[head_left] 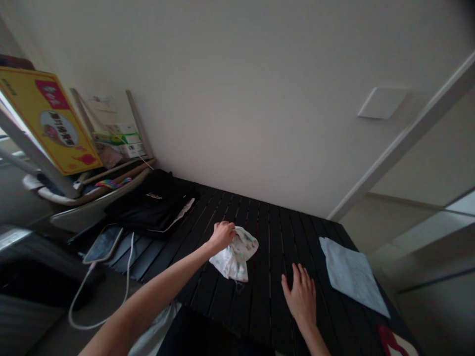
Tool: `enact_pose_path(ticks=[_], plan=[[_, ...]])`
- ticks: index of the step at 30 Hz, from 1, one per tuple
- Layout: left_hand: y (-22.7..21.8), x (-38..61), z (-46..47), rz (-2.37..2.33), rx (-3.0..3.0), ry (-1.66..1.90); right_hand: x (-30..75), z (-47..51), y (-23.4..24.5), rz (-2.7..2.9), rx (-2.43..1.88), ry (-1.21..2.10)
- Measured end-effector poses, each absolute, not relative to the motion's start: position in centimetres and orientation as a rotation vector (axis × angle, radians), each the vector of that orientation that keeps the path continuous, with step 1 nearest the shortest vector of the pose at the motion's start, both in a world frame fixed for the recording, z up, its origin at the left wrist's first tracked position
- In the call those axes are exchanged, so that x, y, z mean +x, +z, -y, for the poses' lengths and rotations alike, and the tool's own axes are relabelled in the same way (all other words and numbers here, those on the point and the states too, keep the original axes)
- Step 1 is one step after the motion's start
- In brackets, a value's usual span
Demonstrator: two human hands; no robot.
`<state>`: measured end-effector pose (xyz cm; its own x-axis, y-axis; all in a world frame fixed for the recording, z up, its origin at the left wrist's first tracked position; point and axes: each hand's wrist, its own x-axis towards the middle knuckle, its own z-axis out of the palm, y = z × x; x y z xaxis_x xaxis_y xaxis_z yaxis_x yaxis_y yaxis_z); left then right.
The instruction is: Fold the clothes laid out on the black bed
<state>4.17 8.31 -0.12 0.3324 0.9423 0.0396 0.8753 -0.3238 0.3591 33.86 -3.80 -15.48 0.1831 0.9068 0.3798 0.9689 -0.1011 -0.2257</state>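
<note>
Blk slatted table [276, 257] | L hand [221, 236] clutching white cloth [234, 257], axis pointing near-right | R hand [301, 296] spread flat

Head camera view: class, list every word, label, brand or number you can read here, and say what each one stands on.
Nothing can be quoted; every text is too blurred or small to read.
Yellow board: the red panel and round panel bear print, unreadable.
Black bag: white script logo, unreadable.
Stacked cartons: small print, unreadable.
</note>
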Motion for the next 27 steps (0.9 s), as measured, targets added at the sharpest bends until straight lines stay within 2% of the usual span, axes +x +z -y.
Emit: enact_pose_path(ticks=[6, 10, 15, 20, 24, 27], plan=[[3.4, 5.0, -4.6, -1.367, 2.352, 0.445, 29.6, 3.1, -12.5, 1.631, -1.801, -0.013], [5.8, 4.0, -2.5, -1.256, 2.239, 0.513, 26.7, 2.6, -10.1, 1.688, -1.558, 0.264], [7.0, 0.2, -0.9, -1.111, 1.958, 0.486, 27.1, 3.4, -5.5, 1.438, -1.409, 0.654], [6.4, -2.4, -0.2, -0.882, 1.7, 0.567, 28.0, 4.9, 0.5, 1.444, -1.428, 0.554], [6.5, -2.9, 0.1, -0.933, 1.632, 0.676, 28.3, 6.4, 4.0, 1.515, -1.395, 0.493], [7.2, -2.9, 0.7, -0.991, 1.637, 0.794, 28.8, 7.9, 6.5, 1.588, -1.377, 0.604]])
